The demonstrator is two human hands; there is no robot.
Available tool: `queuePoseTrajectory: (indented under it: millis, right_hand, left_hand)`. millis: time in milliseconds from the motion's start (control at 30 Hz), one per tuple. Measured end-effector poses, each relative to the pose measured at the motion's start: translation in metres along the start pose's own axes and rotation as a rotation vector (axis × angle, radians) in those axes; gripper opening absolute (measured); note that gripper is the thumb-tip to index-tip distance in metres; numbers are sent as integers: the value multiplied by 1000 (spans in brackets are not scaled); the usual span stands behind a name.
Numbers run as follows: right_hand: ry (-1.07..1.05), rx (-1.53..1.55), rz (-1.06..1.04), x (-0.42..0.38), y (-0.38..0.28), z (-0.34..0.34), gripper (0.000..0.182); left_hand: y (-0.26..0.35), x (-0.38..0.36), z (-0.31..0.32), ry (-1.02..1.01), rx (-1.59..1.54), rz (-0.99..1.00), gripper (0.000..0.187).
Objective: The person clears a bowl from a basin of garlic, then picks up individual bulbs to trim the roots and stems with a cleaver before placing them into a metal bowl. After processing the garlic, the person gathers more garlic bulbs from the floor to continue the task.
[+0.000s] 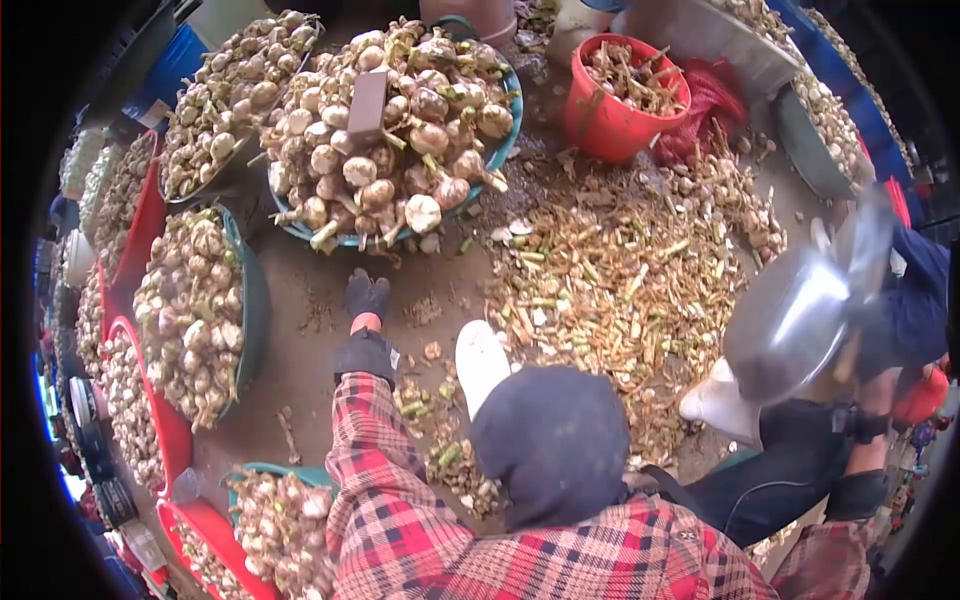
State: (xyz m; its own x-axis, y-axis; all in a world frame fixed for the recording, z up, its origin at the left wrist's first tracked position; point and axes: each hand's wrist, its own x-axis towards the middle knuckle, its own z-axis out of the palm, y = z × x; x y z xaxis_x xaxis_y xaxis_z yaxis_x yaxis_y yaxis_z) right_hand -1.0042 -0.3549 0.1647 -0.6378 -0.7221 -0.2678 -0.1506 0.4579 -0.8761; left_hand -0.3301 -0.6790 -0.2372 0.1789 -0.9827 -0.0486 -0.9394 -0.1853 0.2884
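My left hand [368,293], in a dark grey glove, reaches forward with its fingers apart and nothing in them. Just ahead of it stands a wide green tub [517,110] heaped with garlic bulbs [375,193] on cut stems. A brown rectangular block [368,103] lies on top of that heap. Out at the right, my right hand [882,335] is dark-gloved and smeared by motion. It appears closed on a large shiny metal object [790,325], too blurred to name exactly. My knee [550,445] hides part of the floor in front of me.
Trimmed stems and peelings [620,290] cover the floor ahead. A red bucket [612,125] of cuttings stands beyond, beside a red mesh bag [710,100]. More garlic fills a green tub [250,300] and red tubs [165,420] at my left. My white boots [482,362] flank the trimmings.
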Motion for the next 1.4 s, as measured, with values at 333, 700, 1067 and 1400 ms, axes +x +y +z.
queuePoseTrajectory:
  millis: [333,700,1067,1400]
  right_hand:
    - [-541,-1031,-63,-76,99,276,30]
    - [-351,-928,-302,-105,60,237,28]
    - [102,-682,-693,-165,-31,133,26]
    - [750,-633,-707,-283,-47,-196,29]
  left_hand:
    - [-10,60,87,-117,-298,68,35]
    - [36,-79,-70,228,-634,309,30]
    - [186,-50,-261,368,-490,734,67]
    - [296,-203,-445,-143,-461,1256,36]
